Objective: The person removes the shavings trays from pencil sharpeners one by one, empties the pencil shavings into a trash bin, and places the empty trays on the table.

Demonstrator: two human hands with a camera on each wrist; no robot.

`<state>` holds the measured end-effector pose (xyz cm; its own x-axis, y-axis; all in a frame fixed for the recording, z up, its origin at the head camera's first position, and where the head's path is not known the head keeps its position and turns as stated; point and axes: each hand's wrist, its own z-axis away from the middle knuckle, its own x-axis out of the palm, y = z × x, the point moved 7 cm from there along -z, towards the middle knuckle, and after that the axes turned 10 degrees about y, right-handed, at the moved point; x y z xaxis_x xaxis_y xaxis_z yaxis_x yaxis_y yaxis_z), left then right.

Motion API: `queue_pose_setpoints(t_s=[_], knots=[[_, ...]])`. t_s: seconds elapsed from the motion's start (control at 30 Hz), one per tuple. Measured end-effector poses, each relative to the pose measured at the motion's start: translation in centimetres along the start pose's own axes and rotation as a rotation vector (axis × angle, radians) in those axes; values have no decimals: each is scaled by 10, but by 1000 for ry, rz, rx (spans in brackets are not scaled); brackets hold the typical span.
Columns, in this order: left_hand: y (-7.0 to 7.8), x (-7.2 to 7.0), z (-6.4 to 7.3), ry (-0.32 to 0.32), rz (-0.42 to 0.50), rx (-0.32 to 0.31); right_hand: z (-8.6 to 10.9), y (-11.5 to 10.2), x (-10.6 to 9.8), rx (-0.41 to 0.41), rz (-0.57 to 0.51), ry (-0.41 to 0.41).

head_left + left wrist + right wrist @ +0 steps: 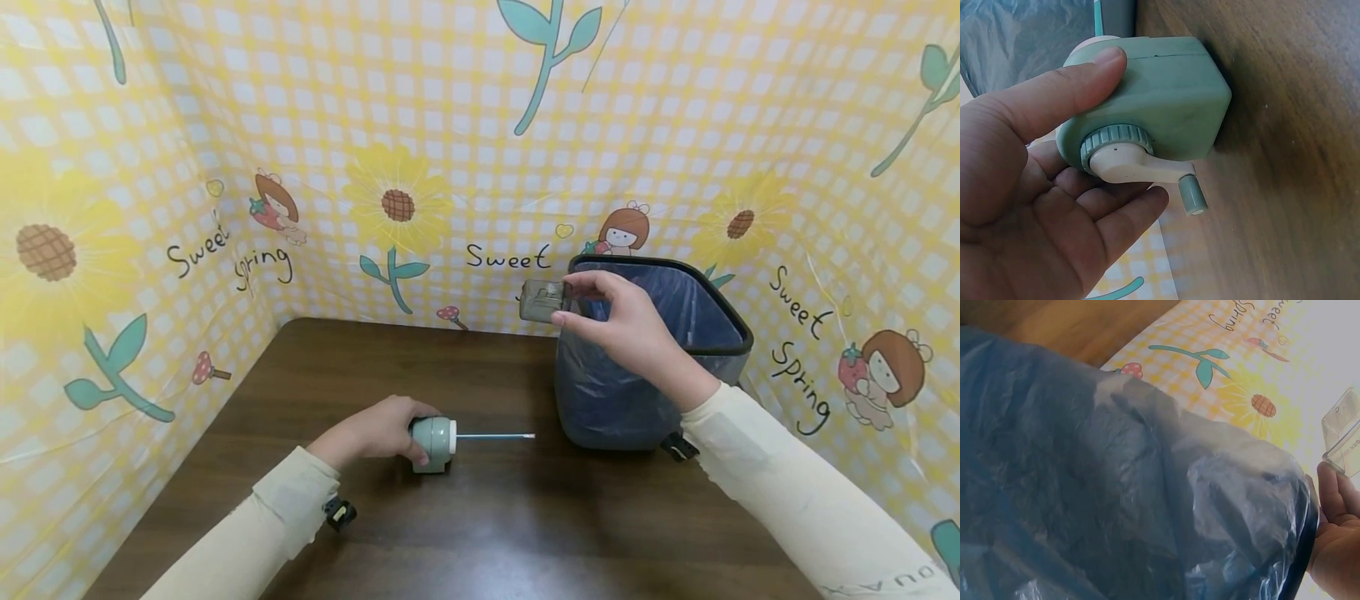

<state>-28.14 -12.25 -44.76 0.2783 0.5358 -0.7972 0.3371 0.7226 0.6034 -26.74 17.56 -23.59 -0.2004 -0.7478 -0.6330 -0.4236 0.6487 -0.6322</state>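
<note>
My left hand (384, 427) grips a green hand-crank pencil sharpener (429, 442), which rests on the table. In the left wrist view the thumb presses on the sharpener's upper side, and its pale crank (1147, 167) with a green knob shows below. A blue pencil (495, 436) sticks out of the sharpener's white front, pointing right. My right hand (630, 325) pinches a clear smoky shavings drawer (542, 301) at its right side, raised beside the left rim of the bin. Whether shavings are in the drawer, I cannot tell.
A dark-rimmed bin (611, 400) with a bluish plastic liner stands at the right of the brown wooden table (360, 358). A yellow checked cloth (480, 208) with sunflowers hangs behind and along both sides.
</note>
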Motion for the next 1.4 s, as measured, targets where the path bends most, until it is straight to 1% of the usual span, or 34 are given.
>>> queue_pose_setpoints(t_s=[0.17, 0.33, 0.63, 0.93, 1.17, 1.4], knots=[[1, 1, 1, -5, 2, -3, 3, -3, 3, -5, -25, -4], [0, 2, 1, -4, 17, -7, 6, -7, 7, -26, -42, -1], [-1, 2, 0, -2, 15, -1, 12, -12, 11, -38, -45, -11], [1, 0, 1, 4, 21, -2, 17, -21, 16, -69, -55, -15], [1, 0, 2, 0, 22, -3, 22, -24, 20, -69, -83, -23], [0, 0, 0, 0, 26, -4, 24, -24, 23, -67, -81, -26]])
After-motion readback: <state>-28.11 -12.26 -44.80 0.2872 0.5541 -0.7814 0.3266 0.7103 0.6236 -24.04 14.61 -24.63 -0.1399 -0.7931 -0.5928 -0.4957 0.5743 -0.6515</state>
